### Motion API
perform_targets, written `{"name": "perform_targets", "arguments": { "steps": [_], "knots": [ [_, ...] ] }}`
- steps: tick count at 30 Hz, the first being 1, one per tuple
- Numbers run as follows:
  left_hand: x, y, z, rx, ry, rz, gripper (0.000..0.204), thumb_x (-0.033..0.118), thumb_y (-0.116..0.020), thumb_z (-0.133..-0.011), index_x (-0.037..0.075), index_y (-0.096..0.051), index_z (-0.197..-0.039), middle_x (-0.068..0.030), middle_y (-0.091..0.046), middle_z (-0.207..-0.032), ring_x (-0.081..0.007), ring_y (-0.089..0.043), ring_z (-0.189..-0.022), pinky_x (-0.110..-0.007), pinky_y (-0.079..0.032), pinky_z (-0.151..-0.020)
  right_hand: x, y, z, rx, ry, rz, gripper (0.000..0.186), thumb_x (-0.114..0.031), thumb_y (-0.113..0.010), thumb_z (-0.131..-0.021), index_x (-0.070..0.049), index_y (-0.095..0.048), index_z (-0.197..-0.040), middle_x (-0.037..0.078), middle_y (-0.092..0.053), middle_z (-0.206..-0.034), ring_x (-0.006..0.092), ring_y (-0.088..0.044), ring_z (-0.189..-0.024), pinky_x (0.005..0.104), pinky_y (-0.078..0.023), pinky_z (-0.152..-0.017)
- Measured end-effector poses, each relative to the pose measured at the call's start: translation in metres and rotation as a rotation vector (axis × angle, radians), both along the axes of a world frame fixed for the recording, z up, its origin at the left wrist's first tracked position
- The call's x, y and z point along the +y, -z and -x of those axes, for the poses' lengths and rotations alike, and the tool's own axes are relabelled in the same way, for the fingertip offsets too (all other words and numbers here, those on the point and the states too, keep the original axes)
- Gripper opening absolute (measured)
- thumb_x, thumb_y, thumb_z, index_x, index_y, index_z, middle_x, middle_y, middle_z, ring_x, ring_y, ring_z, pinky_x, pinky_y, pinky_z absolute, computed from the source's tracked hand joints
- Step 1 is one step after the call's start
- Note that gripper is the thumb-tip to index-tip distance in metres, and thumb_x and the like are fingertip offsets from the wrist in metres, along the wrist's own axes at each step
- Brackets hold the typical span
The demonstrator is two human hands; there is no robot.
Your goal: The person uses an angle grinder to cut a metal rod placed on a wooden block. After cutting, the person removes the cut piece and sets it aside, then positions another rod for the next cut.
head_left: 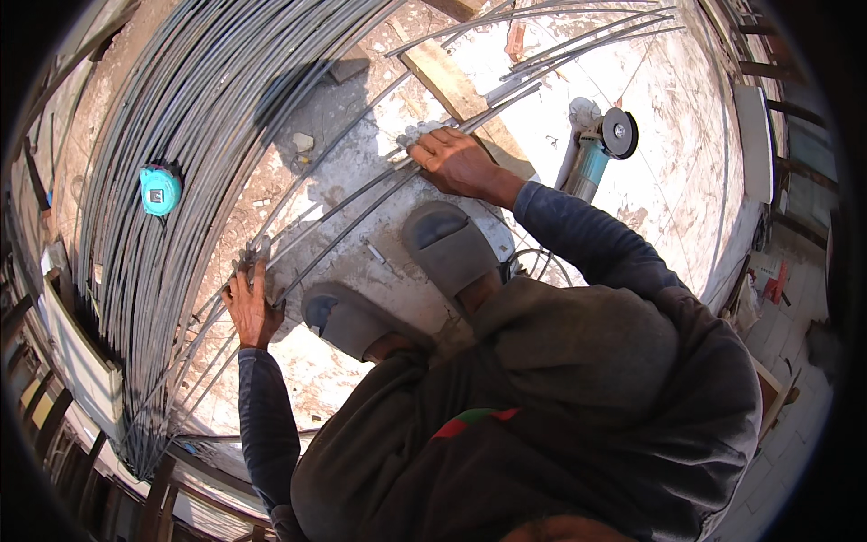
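Two thin steel rods (348,233) run slantwise in front of me, from lower left to upper right. My right hand (459,165) is closed around them close to a wooden plank, knuckles up. Farther left and nearer to me, my left hand (253,309) has its fingers curled over the rods beside the big bundle. What lies under its palm is hidden. The large bundle of long steel rods (217,135) curves down the left side. On top of it rests a turquoise tape measure (161,190).
An angle grinder (591,164) with a dark disc lies right of my right hand; a black cable (551,257) loops near my knee. A wooden plank (442,77) lies under the rods' far ends. My sandalled feet (452,239) are just below the rods. More loose rods (587,41) lie far right.
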State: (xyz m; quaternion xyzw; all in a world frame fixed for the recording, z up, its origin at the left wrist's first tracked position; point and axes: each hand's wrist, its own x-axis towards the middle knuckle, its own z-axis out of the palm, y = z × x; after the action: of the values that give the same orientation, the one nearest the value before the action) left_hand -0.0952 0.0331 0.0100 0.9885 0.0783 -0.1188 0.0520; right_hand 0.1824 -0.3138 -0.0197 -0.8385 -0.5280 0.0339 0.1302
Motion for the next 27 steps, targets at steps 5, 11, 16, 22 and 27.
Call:
{"name": "perform_targets", "arguments": {
  "steps": [5, 11, 16, 22, 27],
  "knots": [
    [0.005, 0.008, 0.019, -0.066, -0.067, -0.025, 0.101, 0.018, -0.084, -0.061, 0.007, -0.033, -0.147, -0.0179, -0.044, -0.139, -0.0366, -0.045, -0.121, -0.052, -0.031, -0.1, -0.005, 0.009, 0.004, -0.034, -0.002, -0.076, 0.042, -0.028, -0.067, -0.085, -0.005, -0.057, -0.118, 0.015, -0.059, -0.105, 0.0307, -0.057, -0.106, 0.0419, -0.043, -0.095],
    [0.008, 0.012, 0.023, -0.045, -0.112, 0.009, 0.103, 0.011, -0.081, -0.058, 0.005, -0.03, -0.147, -0.018, -0.044, -0.139, -0.0363, -0.044, -0.122, -0.051, -0.031, -0.101, 0.003, -0.007, 0.005, 0.0, -0.005, -0.019, 0.059, -0.059, -0.063, -0.085, -0.007, -0.061, -0.113, 0.013, -0.062, -0.102, 0.0303, -0.059, -0.1, 0.046, -0.045, -0.092],
    [0.009, 0.017, 0.022, -0.027, -0.105, -0.01, 0.099, 0.015, -0.082, -0.06, 0.005, -0.033, -0.146, -0.0183, -0.045, -0.138, -0.0361, -0.045, -0.122, -0.051, -0.03, -0.101, 0.024, 0.003, -0.016, 0.171, -0.093, -0.005, 0.059, -0.064, -0.061, -0.085, -0.005, -0.064, -0.092, 0.012, -0.063, -0.078, 0.031, -0.065, -0.076, 0.0439, -0.05, -0.068],
    [0.004, 0.005, 0.021, 0.005, -0.144, -0.049, 0.097, 0.018, -0.083, -0.062, 0.009, -0.035, -0.145, -0.0186, -0.045, -0.138, -0.0367, -0.044, -0.123, -0.053, -0.03, -0.101, 0.026, 0.021, -0.01, 0.142, -0.087, -0.064, 0.061, -0.068, -0.062, -0.08, -0.007, -0.061, -0.086, 0.01, -0.059, -0.06, 0.0331, -0.063, -0.058, 0.0422, -0.048, -0.054],
    [0.008, 0.018, 0.032, -0.032, -0.112, -0.029, 0.097, 0.02, -0.083, -0.062, 0.009, -0.034, -0.146, -0.0189, -0.043, -0.139, -0.0367, -0.044, -0.123, -0.054, -0.029, -0.102, 0.019, 0.02, 0.0, 0.151, -0.048, -0.036, 0.066, -0.072, -0.062, -0.077, -0.007, -0.058, -0.085, 0.009, -0.062, -0.066, 0.0319, -0.066, -0.066, 0.0431, -0.05, -0.058]
  ]
}}
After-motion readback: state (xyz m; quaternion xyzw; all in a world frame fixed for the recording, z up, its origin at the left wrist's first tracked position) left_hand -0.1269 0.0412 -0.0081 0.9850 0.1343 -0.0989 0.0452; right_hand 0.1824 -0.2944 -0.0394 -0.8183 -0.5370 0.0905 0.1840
